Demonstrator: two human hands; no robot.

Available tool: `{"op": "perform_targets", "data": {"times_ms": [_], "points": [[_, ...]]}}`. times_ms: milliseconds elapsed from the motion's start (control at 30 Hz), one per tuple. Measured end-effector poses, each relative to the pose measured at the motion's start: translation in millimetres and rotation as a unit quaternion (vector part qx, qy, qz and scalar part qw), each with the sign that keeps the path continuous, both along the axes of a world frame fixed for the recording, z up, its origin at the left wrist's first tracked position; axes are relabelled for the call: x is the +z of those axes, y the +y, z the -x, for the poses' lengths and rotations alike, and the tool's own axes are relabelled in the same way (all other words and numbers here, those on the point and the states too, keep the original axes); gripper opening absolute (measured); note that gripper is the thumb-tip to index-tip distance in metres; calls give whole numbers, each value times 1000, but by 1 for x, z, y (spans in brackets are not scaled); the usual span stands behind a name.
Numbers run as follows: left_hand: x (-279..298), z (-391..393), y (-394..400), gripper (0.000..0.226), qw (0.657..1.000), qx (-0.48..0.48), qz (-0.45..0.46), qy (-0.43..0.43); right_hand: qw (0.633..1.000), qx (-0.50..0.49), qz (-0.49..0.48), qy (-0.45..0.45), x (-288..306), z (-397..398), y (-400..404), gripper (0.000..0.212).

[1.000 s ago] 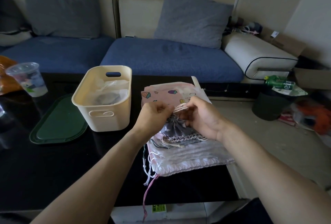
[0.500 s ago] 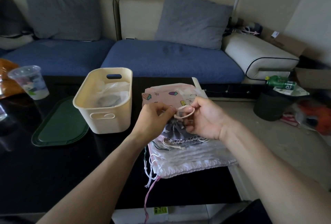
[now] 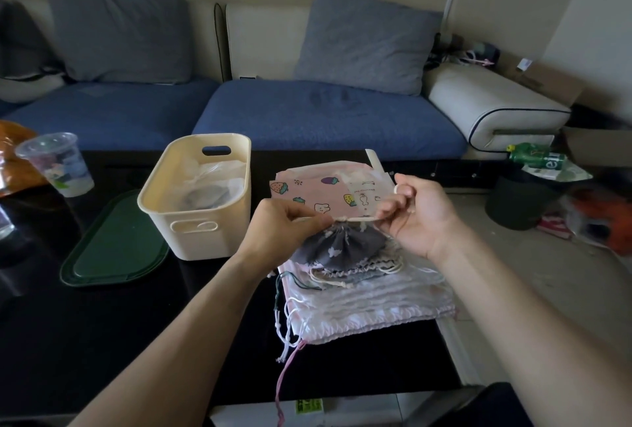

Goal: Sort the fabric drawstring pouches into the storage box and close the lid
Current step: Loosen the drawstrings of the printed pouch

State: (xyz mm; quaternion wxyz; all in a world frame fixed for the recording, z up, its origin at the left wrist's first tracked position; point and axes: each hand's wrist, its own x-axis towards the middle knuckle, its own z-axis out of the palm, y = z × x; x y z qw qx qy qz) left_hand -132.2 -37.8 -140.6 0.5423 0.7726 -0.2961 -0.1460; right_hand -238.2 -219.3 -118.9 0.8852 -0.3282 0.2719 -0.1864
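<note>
Two hands pull the strings of a small bag tight.

The left hand (image 3: 284, 228) and right hand (image 3: 415, 213) each pinch the cream cord of the grey cloth drawstring pouch (image 3: 342, 245) in curled fingers, above the pile of pouches (image 3: 369, 303) by the black tabletop's (image 3: 102, 341) right edge. The cream plastic storage box (image 3: 201, 218) stands just left, its green lid (image 3: 113, 249) flat beside it.

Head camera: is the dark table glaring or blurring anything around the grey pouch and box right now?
Head view: the grey pouch and both hands, left and right, look sharp. Head view: the black table shows soft reflections at far left, none over the cream box. Head view: the edges bow from the wide lens, and the red clutter at far right is smeared.
</note>
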Motion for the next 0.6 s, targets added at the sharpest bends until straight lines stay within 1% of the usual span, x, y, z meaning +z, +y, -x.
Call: {"op": "perform_targets", "data": {"times_ms": [67,133,267,333,400,433,467,500,567,600], "points": [[1,-2,1,14,1000,14,-7,-13,999,-16,40,17,2,-3,3,55],[1,-4,3,17,1000,18,-8,-7,996,-16,86,33,5,-5,7,52],[1,0,1,22,999,21,-32,-6,966,1,241,93,0,-10,16,43],[0,2,-2,29,998,14,-46,43,943,38,307,122,-2,-11,18,37],[0,6,-4,38,992,-10,-56,111,920,75,355,148,-3,-9,19,37],[0,7,-6,40,989,-23,-58,134,906,94,381,159,-3,-8,20,38],[0,9,-6,40,987,-33,-65,143,885,114,418,173,-2,-6,21,38],[0,10,-7,39,986,-43,-75,141,853,133,466,194,-2,-4,21,36],[2,13,-6,38,985,-58,-100,126,776,158,560,243,-2,-2,22,35],[3,14,-7,38,985,-61,-113,119,750,161,588,258,-3,-1,21,37]]}}
